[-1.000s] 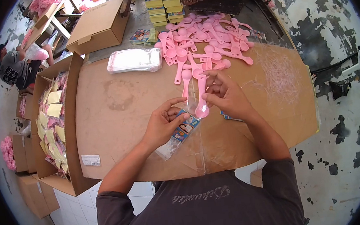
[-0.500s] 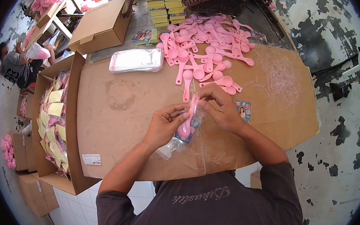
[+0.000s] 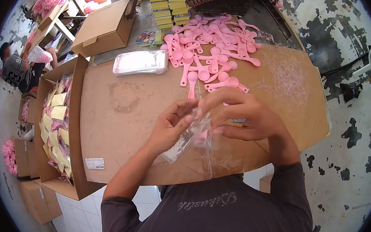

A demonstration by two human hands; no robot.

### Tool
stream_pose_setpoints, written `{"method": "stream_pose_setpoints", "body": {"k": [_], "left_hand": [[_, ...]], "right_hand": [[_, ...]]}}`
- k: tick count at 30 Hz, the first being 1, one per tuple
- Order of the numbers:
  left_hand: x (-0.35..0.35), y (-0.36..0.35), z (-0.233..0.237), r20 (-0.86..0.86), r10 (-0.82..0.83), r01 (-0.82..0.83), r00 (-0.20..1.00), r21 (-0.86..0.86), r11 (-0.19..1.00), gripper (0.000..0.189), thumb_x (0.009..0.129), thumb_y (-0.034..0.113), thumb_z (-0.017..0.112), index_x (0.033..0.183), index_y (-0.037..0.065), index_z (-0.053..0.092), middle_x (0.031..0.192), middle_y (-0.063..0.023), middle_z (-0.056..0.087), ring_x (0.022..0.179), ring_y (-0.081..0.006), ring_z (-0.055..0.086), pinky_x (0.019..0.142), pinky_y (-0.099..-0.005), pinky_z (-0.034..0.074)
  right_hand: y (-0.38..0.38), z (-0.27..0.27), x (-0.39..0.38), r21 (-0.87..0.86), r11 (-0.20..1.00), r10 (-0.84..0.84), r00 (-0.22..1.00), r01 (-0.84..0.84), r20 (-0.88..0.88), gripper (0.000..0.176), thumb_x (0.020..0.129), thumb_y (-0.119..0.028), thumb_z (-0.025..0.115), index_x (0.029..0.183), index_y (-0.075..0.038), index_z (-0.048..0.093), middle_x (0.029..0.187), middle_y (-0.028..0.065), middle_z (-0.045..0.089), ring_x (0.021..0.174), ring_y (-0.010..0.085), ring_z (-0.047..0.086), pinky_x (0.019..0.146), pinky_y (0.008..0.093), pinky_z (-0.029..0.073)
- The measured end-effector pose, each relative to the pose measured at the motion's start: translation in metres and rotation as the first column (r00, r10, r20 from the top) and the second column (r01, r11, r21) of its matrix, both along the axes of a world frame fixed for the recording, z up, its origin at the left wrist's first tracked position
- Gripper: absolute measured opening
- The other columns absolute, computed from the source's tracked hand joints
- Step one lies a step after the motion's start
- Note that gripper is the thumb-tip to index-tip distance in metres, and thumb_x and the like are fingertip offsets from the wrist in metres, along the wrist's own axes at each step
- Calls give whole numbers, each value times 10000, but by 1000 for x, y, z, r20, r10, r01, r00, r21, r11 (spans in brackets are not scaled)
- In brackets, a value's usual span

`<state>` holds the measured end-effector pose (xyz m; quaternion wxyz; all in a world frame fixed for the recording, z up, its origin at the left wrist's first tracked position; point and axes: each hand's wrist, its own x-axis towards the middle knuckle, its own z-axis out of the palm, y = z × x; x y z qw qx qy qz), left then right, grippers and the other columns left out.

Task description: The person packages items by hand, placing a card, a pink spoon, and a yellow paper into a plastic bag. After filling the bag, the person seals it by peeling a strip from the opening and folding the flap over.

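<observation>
Holding a clear bag (image 3: 183, 144) low over the cardboard sheet (image 3: 126, 133) with the left hand (image 3: 166, 126), curling the fingers in and bringing the thumb close against the bag's upper side. Reaching across from the other side with the right hand (image 3: 251, 115), spreading the fingers loosely and blurring at the tips – leaving it impossible to tell whether anything is being pinched there. Catching sight of a smeared pink piece (image 3: 201, 138) at the bag's right side, without being able to tell whether looking at it inside or behind the film.

Working, by the look of it, at the bag's top end with both hands, at a handling or closing stage. Calling next, in judgement, for a firm hold at the left and a gentle right fingertip on the thin film, avoiding crumpling or spilling.

Seeing a blue card (image 3: 237, 120) partly under the right hand, and pink spoons (image 3: 203, 73) heaping just beyond both hands. Resting farther left on the sheet: a stack of flat clear bags (image 3: 140, 62). Standing beside the sheet – an open carton (image 3: 77, 155) holding filled packets (image 3: 59, 113).
</observation>
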<state>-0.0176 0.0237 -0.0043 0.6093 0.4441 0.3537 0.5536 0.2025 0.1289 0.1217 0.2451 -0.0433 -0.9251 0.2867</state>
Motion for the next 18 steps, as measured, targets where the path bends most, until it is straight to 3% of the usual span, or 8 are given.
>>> {"method": "stream_pose_setpoints", "body": {"k": [1, 4, 7, 10, 12, 15, 18], "left_hand": [[0, 0, 8, -48, 33, -31, 998, 35, 999, 461, 1046, 131, 637, 1471, 4, 510, 1493, -139, 568, 1377, -216, 537, 1165, -374, 407], [-2, 2, 20, -301, 112, -57, 947, 187, 981, 532, 992, 94, 680, 1486, 12, 499, 1506, -135, 559, 1437, -231, 488, 1214, -398, 352], [0, -1, 43, -482, 133, -10, 866, 250, 968, 605, 956, 99, 726, 1501, 6, 480, 1525, -155, 541, 1454, -242, 475, 1221, -414, 345], [7, 6, 60, -573, 157, 17, 804, 287, 958, 623, 938, 81, 742, 1504, 18, 488, 1516, -134, 556, 1441, -236, 491, 1213, -408, 355], [13, 12, 65, -571, 165, 26, 804, 311, 950, 607, 943, 84, 743, 1498, 24, 502, 1488, -118, 585, 1417, -234, 517, 1200, -405, 375], [15, 17, 60, -548, 128, 28, 826, 268, 963, 511, 981, 80, 711, 1461, 26, 541, 1402, -94, 650, 1303, -193, 610, 1097, -358, 478], [20, 20, 55, -438, 120, -29, 891, 209, 977, 404, 1006, 145, 713, 1382, 37, 617, 1128, -119, 774, 1005, -129, 725, 836, -293, 565]], "right_hand": [[-4, 12, 3, 145, 987, -67, 998, 67, -3, 142, 841, -39, 781, 971, -70, 734, 1104, 74, 699, 1109, 297, 648, 942, 413, 512], [-5, 21, 9, 326, 908, -286, 958, 263, 25, 123, 838, -48, 783, 946, -60, 724, 1026, 80, 705, 1007, 290, 679, 880, 403, 524], [-1, 15, 13, 355, 867, -408, 907, 348, 106, 117, 858, -31, 769, 969, -43, 731, 943, 92, 710, 874, 269, 691, 766, 378, 536], [-2, 9, 10, 86, 924, -365, 927, 372, -82, 130, 883, -14, 753, 1011, -25, 734, 878, 105, 700, 779, 256, 684, 682, 352, 534], [-4, 10, 9, -3, 942, -335, 939, 336, -72, 137, 891, -6, 749, 1027, -18, 735, 853, 103, 697, 758, 247, 681, 664, 345, 532], [-3, 12, 12, -42, 943, -332, 942, 330, -52, 148, 896, -2, 744, 1044, -10, 731, 879, 104, 698, 767, 233, 683, 664, 335, 529], [-2, 5, 11, -28, 913, -407, 910, 406, -72, 182, 883, -7, 752, 1062, -21, 725, 968, 100, 694, 853, 240, 684, 708, 347, 527]]}}
